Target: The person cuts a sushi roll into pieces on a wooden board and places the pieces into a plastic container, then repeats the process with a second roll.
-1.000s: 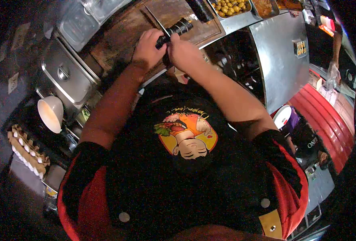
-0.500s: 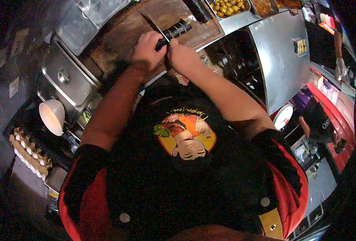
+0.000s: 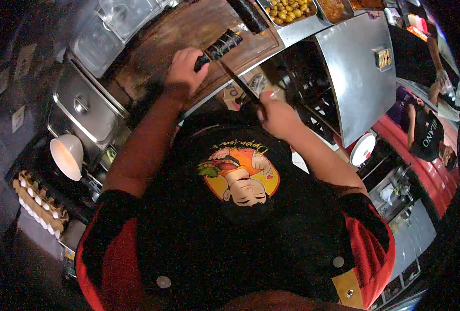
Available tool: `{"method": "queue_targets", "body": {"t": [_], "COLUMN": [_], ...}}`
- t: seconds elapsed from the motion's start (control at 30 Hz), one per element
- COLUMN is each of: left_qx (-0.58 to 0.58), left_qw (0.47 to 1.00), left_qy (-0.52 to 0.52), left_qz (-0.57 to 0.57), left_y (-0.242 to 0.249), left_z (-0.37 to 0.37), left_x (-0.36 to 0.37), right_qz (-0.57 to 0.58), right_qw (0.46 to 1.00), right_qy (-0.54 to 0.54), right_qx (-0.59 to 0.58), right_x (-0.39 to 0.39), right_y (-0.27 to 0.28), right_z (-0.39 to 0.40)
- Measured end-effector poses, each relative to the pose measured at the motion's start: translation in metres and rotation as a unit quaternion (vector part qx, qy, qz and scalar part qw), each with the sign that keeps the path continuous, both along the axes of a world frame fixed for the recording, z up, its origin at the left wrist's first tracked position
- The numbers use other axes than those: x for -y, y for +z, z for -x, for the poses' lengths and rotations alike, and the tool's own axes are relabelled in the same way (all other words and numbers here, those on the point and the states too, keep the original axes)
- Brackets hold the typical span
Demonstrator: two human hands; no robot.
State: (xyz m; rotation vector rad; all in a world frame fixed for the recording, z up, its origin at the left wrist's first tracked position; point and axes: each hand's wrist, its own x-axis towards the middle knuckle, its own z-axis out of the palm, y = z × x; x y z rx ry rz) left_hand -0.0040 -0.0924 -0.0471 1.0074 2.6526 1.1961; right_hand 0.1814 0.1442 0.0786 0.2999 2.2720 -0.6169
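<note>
A seaweed roll (image 3: 224, 45), cut crosswise into slices, lies on the wooden cutting board (image 3: 162, 39). My left hand (image 3: 186, 70) has its fingers curled round the near-left end of the roll and presses it on the board. In my right hand (image 3: 282, 119) is the handle of a kitchen knife (image 3: 234, 78). Its blade points up and left, the tip close to the roll's lower side. Another dark, uncut roll (image 3: 249, 15) rests at the board's far right. My left palm is hidden.
Behind the board's right corner are a tray of small round yellowish food (image 3: 287, 10) and a tray of orange-brown food (image 3: 335, 9). Lidded steel pans (image 3: 87, 103), a white bowl (image 3: 67, 155) and a carton of eggs (image 3: 39, 205) stand left. A co-worker (image 3: 426, 127) is at right.
My right hand has drawn the knife back from the roll, toward my body and to the right. My left hand stays on the roll's end.
</note>
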Motion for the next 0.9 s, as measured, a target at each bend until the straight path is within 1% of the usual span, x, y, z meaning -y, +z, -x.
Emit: {"method": "queue_targets", "body": {"t": [0.07,0.1,0.13,0.17,0.2,0.27,0.3,0.37,0.43,0.5,0.57,0.63,0.7,0.9], "left_qx": [0.012,0.022,0.023,0.022,0.021,0.012,0.003,0.01,0.017,0.01,0.008,0.006,-0.005,-0.013], "left_qw": [1.0,0.999,0.999,1.0,0.999,1.0,0.999,1.0,1.0,0.999,0.999,0.999,0.996,0.996], "left_qy": [0.008,0.013,0.012,0.015,0.018,0.02,0.02,0.008,-0.004,-0.012,-0.003,0.006,0.003,0.019], "left_qz": [0.015,0.029,0.029,0.006,-0.017,-0.022,-0.027,-0.025,-0.023,-0.047,-0.05,-0.053,-0.085,-0.081], "left_y": [0.005,0.007,0.003,0.0,-0.003,0.003,0.002,-0.002,-0.002,-0.001,0.0,0.003,0.004,0.0], "left_z": [-0.001,-0.001,-0.001,-0.001,-0.002,-0.004,-0.005,-0.004,-0.004,-0.004,-0.006,-0.006,-0.005,-0.006], "left_x": [-0.01,-0.015,-0.017,-0.019,-0.02,-0.015,-0.012,-0.003,0.001,0.002,0.0,-0.002,-0.004,-0.006], "right_qz": [-0.002,-0.001,0.009,0.02,0.02,-0.004,-0.002,0.017,0.01,0.001,0.008,0.01,0.011,0.025], "right_qw": [0.998,0.998,0.995,0.99,0.99,0.995,0.995,0.991,0.99,0.989,0.983,0.985,0.987,0.979], "right_qy": [-0.049,-0.049,-0.058,-0.067,-0.067,-0.062,-0.061,-0.061,-0.052,-0.043,-0.039,-0.041,-0.044,-0.043], "right_qx": [-0.039,-0.038,-0.081,-0.125,-0.125,-0.075,-0.076,-0.12,-0.13,-0.142,-0.178,-0.167,-0.155,-0.195], "right_x": [0.007,0.011,0.015,0.019,0.025,0.036,0.039,0.044,0.048,0.049,0.049,0.05,0.049,0.052], "right_y": [0.013,0.008,0.0,-0.006,-0.004,0.004,-0.002,-0.018,-0.028,-0.033,-0.034,-0.032,-0.033,-0.047], "right_z": [0.005,0.008,0.013,0.018,0.028,0.051,0.053,0.051,0.05,0.048,0.047,0.049,0.048,0.055]}}
